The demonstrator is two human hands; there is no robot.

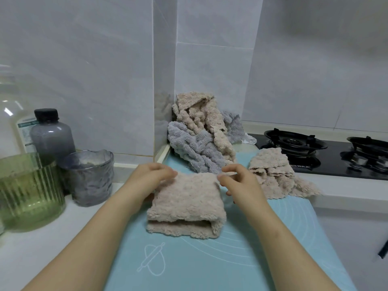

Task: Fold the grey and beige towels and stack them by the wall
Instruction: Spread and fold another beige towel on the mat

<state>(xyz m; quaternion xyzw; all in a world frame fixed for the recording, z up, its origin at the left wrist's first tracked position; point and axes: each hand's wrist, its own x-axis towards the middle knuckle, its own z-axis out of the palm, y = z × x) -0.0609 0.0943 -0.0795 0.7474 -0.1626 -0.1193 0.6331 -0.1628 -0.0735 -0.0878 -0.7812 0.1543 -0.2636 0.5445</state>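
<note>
- Beige towel (184,204) lies folded mid-mat (210,265), layered edges facing the person.
- Left hand (151,177) and right hand (239,182) each pinch a far corner, probably squaring the fold.
- Unfolded pile (197,141) fills the wall corner, so stacking room is tight.
- Second towel (273,175) is just right, glasses (90,177) left; bare mat is nearer the person.

fluffy cloth beige towel (186,198), smooth matt mat (189,259), glossy hob (327,162)

We are in a home kitchen: a black gas hob (327,152) sits far right in the counter (346,185), tiled walls (210,66) behind, glass jars (29,190) at left.
</note>
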